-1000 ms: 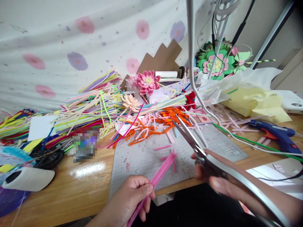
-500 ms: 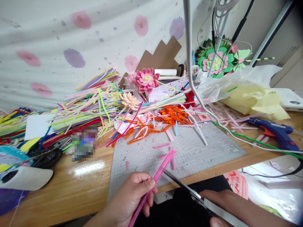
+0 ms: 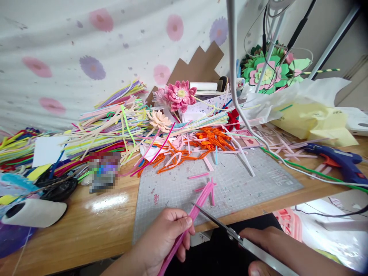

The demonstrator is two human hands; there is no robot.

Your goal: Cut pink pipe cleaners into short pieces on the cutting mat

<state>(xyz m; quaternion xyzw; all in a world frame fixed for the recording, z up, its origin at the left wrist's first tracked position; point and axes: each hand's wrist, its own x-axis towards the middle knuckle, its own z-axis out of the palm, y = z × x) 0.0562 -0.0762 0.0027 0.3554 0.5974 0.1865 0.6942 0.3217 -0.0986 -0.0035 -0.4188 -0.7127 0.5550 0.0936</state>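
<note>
My left hand (image 3: 169, 235) is closed round a bundle of pink pipe cleaners (image 3: 202, 196), which slants up and away over the cutting mat. The bundle's far end sticks out past my thumb. At the lower right, my right hand (image 3: 266, 249) grips a pair of scissors (image 3: 220, 223) with pale handles. The blades point left, their tips at the bundle just beyond my left fingers. Whether the pipe cleaners lie between the blades cannot be made out. Short pink pieces (image 3: 198, 176) lie on the mat close to the bundle's end.
A grey cutting mat (image 3: 244, 191) covers the table's front. Behind it are orange pipe cleaners (image 3: 215, 140), a pink flower (image 3: 181, 96) and heaped coloured pipe cleaners (image 3: 109, 128). A blue glue gun (image 3: 336, 157) and a white cable (image 3: 313, 178) lie at the right.
The scissors' tips have moved a little left, further across the pink bundle. My left hand keeps its hold. The whole view has shifted slightly.
</note>
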